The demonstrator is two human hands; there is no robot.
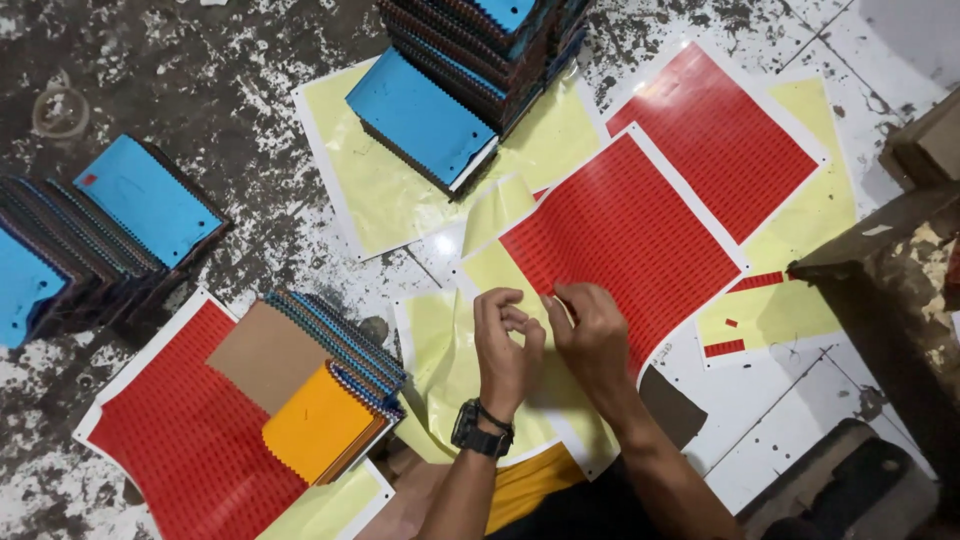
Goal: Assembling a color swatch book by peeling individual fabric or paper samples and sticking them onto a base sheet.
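Both hands busy at the big red sticker sheet with white border [625, 240] at centre: right hand [592, 335] fingers pinching its lower edge, left hand [505, 345] curled narrow, seemingly pinching a tiny sticker. Yellow backing sheets [440, 350] already stripped; another full red sheet [715, 135] waits at 1 o'clock

Three red sticker sheets [625, 235]; four swatch stacks [425, 120].

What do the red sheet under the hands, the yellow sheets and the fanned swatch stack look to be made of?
Red sheet: apparently glossy paper carrying rows of small red stickers, white margin showing. Yellow sheets: thin, slick backing paper by the look, with glare and one curled corner. Swatch stack: likely fabric samples, with zigzag-cut edges and matte orange and tan faces. Both the left hand and the right hand pinch at the red sheet's edge.
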